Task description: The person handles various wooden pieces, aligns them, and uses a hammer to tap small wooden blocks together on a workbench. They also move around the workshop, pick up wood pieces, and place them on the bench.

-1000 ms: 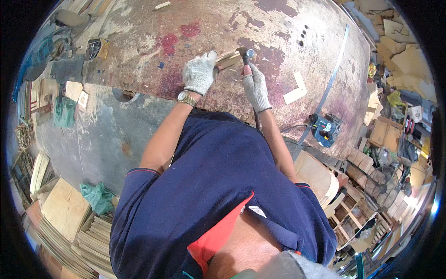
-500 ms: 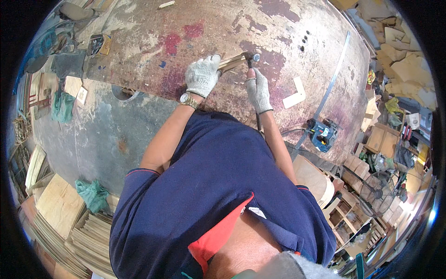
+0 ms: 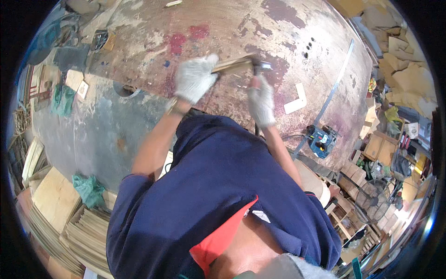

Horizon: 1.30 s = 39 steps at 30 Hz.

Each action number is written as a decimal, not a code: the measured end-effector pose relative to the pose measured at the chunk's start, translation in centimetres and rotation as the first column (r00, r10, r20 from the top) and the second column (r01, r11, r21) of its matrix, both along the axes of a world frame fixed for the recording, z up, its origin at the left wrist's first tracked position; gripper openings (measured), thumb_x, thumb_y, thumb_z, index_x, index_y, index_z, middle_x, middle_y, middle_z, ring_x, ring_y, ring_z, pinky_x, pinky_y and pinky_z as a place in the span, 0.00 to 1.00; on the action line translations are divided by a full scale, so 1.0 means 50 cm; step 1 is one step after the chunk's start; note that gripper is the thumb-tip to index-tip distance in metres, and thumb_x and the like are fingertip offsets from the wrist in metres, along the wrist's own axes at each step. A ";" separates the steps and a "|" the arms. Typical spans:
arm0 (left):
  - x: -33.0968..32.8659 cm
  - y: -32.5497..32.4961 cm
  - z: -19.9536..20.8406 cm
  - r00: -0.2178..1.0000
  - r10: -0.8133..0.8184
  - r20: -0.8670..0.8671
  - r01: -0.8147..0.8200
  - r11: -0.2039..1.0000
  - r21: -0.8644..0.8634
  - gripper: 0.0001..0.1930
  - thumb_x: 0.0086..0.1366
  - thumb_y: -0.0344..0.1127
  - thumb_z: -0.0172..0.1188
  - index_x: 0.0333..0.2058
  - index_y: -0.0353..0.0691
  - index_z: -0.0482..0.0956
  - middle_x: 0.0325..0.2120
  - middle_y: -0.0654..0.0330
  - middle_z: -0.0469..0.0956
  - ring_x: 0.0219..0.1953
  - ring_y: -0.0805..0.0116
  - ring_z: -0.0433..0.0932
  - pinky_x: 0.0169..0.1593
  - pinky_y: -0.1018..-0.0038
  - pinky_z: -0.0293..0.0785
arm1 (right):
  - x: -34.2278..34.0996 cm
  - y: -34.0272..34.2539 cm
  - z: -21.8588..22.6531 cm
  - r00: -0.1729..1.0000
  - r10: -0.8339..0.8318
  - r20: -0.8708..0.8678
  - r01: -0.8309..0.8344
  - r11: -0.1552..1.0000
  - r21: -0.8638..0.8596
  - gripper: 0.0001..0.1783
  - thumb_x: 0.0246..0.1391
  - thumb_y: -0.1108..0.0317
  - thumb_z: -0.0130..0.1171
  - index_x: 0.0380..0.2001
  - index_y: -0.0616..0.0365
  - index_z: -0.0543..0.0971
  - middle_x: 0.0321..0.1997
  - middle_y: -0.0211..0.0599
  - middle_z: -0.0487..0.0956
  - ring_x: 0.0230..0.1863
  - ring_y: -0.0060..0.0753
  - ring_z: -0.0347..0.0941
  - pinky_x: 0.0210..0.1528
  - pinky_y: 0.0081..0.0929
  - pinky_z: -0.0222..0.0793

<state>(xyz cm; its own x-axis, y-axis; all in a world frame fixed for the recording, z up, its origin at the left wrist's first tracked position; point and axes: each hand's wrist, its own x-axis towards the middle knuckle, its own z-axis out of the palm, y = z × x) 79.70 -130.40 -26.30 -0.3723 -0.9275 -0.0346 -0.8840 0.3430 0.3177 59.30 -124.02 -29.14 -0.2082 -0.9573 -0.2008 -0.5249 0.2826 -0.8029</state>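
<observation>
Workshop: stacked thin boards [image 3: 88,239] lie off the desk's near left corner; a wire-caged fan [image 3: 373,201] stands beyond its right edge.
Desk [image 3: 223,25]: broad, worn brown top with flaking patches, red stains and a few small dark holes.
Metal strip [image 3: 335,80]: thin, flat, bluish grey, its long axis running from the near edge toward the far right corner.
Hammer [image 3: 256,69]: dark slim handle running roughly from the near edge toward the far one; bright metal face turned to the right edge.
Left hand [image 3: 195,79]: pale knitted glove, blurred; grip closed on one end of the wooden piece.
Right hand [image 3: 261,102]: similar knit, bare thumb tip; grip wrapped round the hammer handle.
Wooden piece [image 3: 234,63]: over the desk, in from the near edge; pale, slender, straight-sided. Its long axis slants from the left hand, the free end pointing to the right edge and slightly far, by the hammer head. Contact between them cannot be told.
Power tool [image 3: 321,140]: chunky, blue and black, beside the strip toward the near right corner.
L-shaped piece [image 3: 301,101]: flat, pale, smooth, between right hand and strip.
Scrap [image 3: 173,3]: small, pale, oblong, near the far edge.
</observation>
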 end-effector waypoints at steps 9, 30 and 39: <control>0.014 -0.049 -0.182 0.999 0.039 0.012 -0.040 0.999 0.010 0.17 0.56 0.48 0.67 0.40 0.47 0.77 0.34 0.53 0.84 0.38 0.51 0.84 0.40 0.55 0.80 | -0.034 -0.063 -0.131 0.982 0.188 -0.004 -0.188 0.981 -0.048 0.31 0.71 0.44 0.42 0.38 0.66 0.79 0.29 0.59 0.79 0.37 0.60 0.78 0.43 0.48 0.71; 0.050 -0.055 -0.196 0.973 0.217 0.077 -0.227 0.961 0.161 0.32 0.56 0.68 0.65 0.40 0.43 0.75 0.31 0.47 0.82 0.36 0.48 0.84 0.38 0.53 0.78 | 0.095 -0.148 -0.292 0.975 0.045 0.216 -0.025 0.995 -0.093 0.31 0.72 0.45 0.43 0.30 0.64 0.76 0.19 0.43 0.73 0.23 0.41 0.71 0.30 0.42 0.66; 0.023 -0.039 -0.165 0.969 0.238 0.064 -0.246 0.946 0.212 0.28 0.55 0.61 0.68 0.41 0.43 0.77 0.31 0.48 0.84 0.36 0.47 0.85 0.39 0.53 0.79 | -0.073 -0.126 -0.101 0.655 -0.048 0.754 0.011 0.998 0.054 0.26 0.71 0.39 0.46 0.26 0.48 0.66 0.16 0.18 0.60 0.12 0.14 0.53 0.12 0.18 0.48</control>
<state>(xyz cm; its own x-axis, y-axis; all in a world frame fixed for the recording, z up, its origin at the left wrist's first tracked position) 80.83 -132.37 -34.53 -0.1326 -0.9580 -0.2544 -0.9443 0.0441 0.3260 55.63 -130.30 -34.20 0.0048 -0.9404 -0.3400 0.2657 0.3290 -0.9062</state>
